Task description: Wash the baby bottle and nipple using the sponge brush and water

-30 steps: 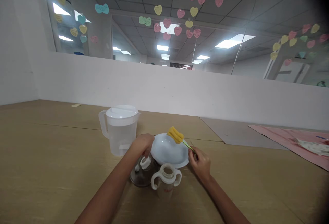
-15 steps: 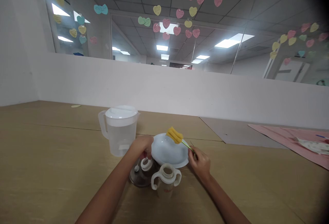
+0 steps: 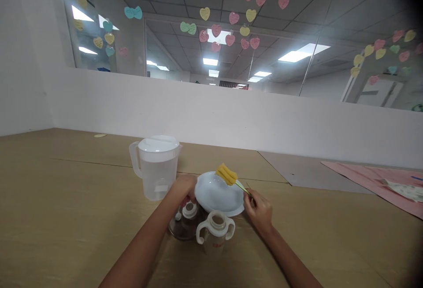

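Observation:
My right hand (image 3: 259, 211) is closed around the thin green handle of a yellow sponge bottle brush (image 3: 227, 174). The sponge end is raised over the far edge of a white bowl (image 3: 218, 193). My left hand (image 3: 185, 187) bends down beside the bowl's left rim, its fingertips closed at a white bottle collar (image 3: 189, 210); part of the grip is hidden. Under the collar lies a dark round dish (image 3: 183, 230), with a small white piece (image 3: 178, 216) near it. Between my forearms stands a clear baby bottle (image 3: 216, 230), uncapped, with two white handles.
A lidded clear pitcher (image 3: 159, 169) of water stands behind my left hand. At the far right lies a pink cloth (image 3: 363, 175) with a patterned item on it, beside a grey mat (image 3: 280, 171). A white wall (image 3: 214, 112) closes off the table's back.
The collar at my left fingertips has tipped slightly and now faces more upward. My right hand and the brush stay almost in place; the whole view has shifted a little.

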`<state>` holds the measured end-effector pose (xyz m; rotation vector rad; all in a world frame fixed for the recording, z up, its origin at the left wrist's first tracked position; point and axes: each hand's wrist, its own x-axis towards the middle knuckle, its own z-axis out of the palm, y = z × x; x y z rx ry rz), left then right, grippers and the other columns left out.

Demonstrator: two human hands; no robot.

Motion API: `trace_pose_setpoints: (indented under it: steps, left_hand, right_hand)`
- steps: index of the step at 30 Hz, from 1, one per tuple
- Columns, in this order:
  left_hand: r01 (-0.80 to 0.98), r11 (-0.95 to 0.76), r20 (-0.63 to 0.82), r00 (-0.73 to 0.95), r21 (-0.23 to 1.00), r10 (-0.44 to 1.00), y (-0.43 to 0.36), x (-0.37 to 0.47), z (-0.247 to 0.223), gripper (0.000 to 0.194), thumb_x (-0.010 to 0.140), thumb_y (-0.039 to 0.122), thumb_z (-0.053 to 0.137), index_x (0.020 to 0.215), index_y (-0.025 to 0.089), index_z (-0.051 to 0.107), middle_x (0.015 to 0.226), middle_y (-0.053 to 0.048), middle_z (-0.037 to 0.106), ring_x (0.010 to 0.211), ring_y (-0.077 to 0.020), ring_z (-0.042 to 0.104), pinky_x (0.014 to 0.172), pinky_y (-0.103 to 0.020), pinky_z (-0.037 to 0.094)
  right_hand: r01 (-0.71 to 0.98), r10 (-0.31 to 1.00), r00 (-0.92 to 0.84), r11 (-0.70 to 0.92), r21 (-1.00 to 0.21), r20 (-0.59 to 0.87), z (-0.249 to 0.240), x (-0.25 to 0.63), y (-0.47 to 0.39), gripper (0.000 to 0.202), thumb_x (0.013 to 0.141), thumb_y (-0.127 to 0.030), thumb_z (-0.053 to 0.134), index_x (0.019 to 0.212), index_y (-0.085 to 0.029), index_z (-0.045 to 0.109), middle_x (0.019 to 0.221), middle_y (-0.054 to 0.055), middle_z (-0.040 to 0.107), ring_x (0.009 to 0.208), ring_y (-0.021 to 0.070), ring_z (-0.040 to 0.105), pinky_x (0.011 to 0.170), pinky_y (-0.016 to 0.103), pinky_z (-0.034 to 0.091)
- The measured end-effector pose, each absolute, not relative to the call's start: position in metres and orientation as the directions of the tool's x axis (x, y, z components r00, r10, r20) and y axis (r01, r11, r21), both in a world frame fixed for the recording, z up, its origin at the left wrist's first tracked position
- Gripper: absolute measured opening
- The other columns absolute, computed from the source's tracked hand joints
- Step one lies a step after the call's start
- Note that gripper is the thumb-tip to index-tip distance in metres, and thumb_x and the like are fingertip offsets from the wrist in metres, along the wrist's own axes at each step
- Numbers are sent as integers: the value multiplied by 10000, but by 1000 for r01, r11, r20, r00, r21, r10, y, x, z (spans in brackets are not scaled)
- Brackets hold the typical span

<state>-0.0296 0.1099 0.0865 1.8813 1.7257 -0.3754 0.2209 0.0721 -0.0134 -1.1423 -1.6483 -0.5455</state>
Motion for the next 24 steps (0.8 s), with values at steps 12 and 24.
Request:
trace_pose_setpoints:
  steps: [12,24]
  left_hand:
    - [956,-57,-576,220,287,787,104,-28,89,168,438,169,737,443,133,573,518,-80,638,570,-213,616,550,-302,510]
    - [954,-80,-499,221,289,838,107,-30,85,206,354,166,755,395,144,554,431,-46,586,515,-198,577,596,-358,501]
  right_hand:
    - [868,395,-60,474,-147,917,-15,222,74,190,820,-253,464,799,-154,625,661,21,633,521,83,535,542,192,406]
    - [863,385,-81,489,-129,919,-13,221,73,179,815,-240,472,801,-147,624,672,29,636,536,89,546,549,192,409]
